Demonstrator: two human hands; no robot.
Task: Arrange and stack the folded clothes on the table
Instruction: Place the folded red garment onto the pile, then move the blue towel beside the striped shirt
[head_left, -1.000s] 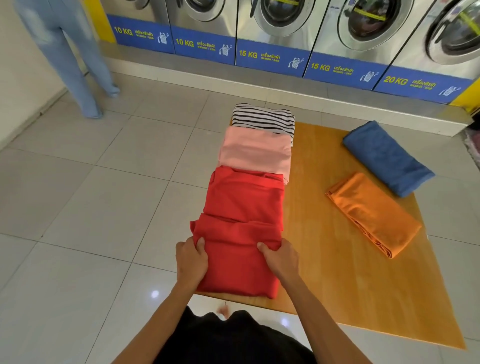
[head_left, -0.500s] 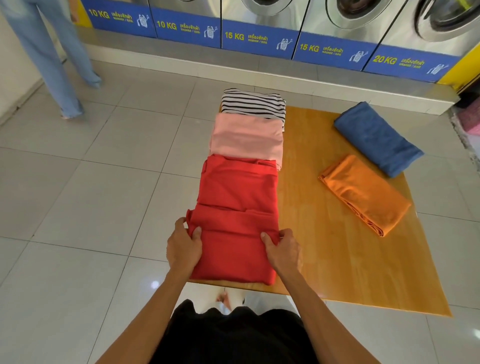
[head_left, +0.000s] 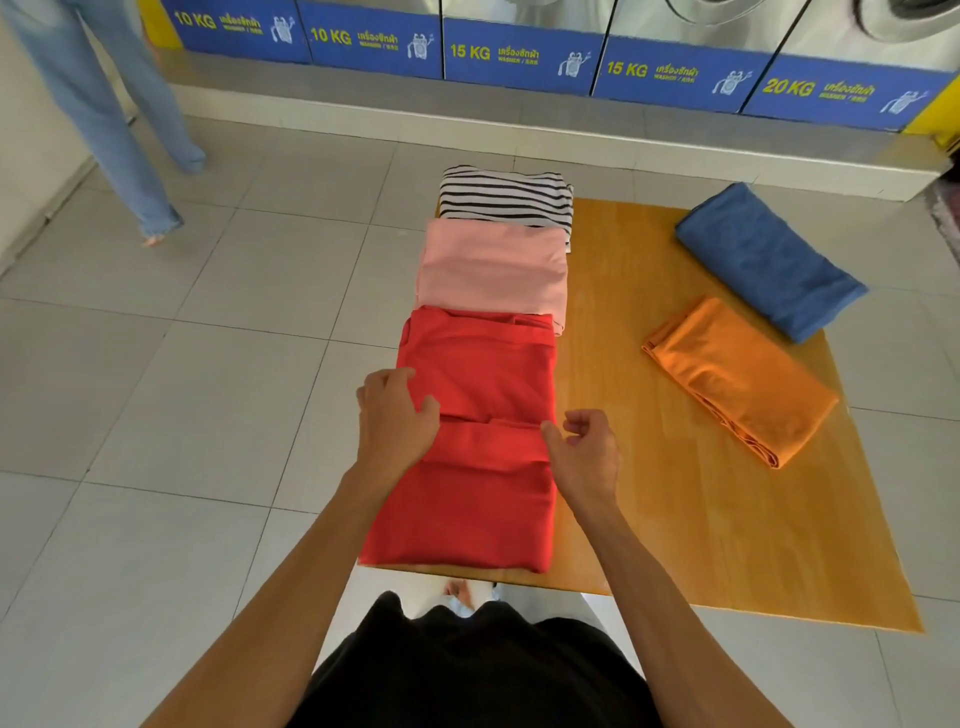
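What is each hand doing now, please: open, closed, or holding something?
Left hand: open, fingers resting on the red garment, gripping nothing.
Right hand: loosely curled at the red garment's right edge, holding nothing.

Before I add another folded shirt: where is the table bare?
Bare wood lies between the red garment and orange cloth, and across the near right corner of the table. The left edge is crowded: striped, pink, red.

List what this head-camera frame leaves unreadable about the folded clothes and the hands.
- Red garment: the left hand covers its left edge; grip unclear.
- Right hand: fingers curled; contact with cloth uncertain.
- Striped garment: near edge is under the pink garment.
- Table: left edge hidden by clothes.
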